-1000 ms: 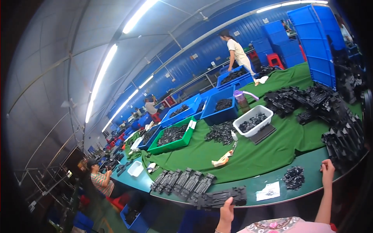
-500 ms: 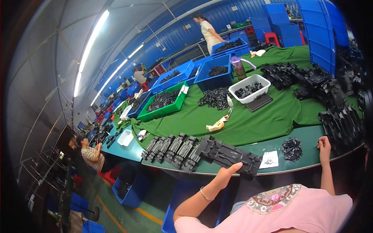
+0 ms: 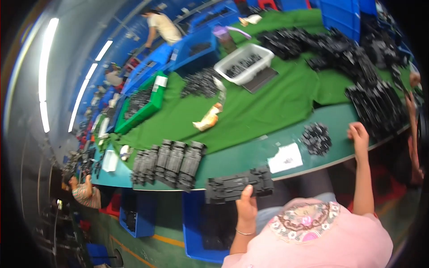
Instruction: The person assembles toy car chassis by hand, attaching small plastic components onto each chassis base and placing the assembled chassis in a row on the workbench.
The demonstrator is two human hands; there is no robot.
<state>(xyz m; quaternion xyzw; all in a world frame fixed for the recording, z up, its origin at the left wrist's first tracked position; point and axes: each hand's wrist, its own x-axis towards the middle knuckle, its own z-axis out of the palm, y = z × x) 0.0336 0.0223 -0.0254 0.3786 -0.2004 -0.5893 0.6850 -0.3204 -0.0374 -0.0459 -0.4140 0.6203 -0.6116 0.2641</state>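
My left hand (image 3: 246, 206) grips a long black plastic molded part (image 3: 223, 186) by its near edge, thumb on top. The part lies level at the table's front edge, its ribbed, recessed face up. On the right, my right hand (image 3: 359, 137) hovers over the table with curled fingers; whatever they may hold is too small to make out. Beside it is a pile of small black parts (image 3: 316, 139). A white paper sheet (image 3: 278, 164) with a few small pieces lies between my hands. Several similar long molded parts (image 3: 172, 161) stand in a row to the left.
Green cloth (image 3: 263, 116) covers the table's far side. On it are a white bin (image 3: 258, 70), a green crate (image 3: 155, 102), a purple-topped bottle (image 3: 225, 42) and heaped black parts (image 3: 375, 107). A blue crate (image 3: 193, 248) sits below. Another person's arm (image 3: 412, 129) shows at right.
The view has swung, shifting the table leftward and up. My left hand has turned the long black part to lie more level and nearer my body. My right hand's fingers look more curled.
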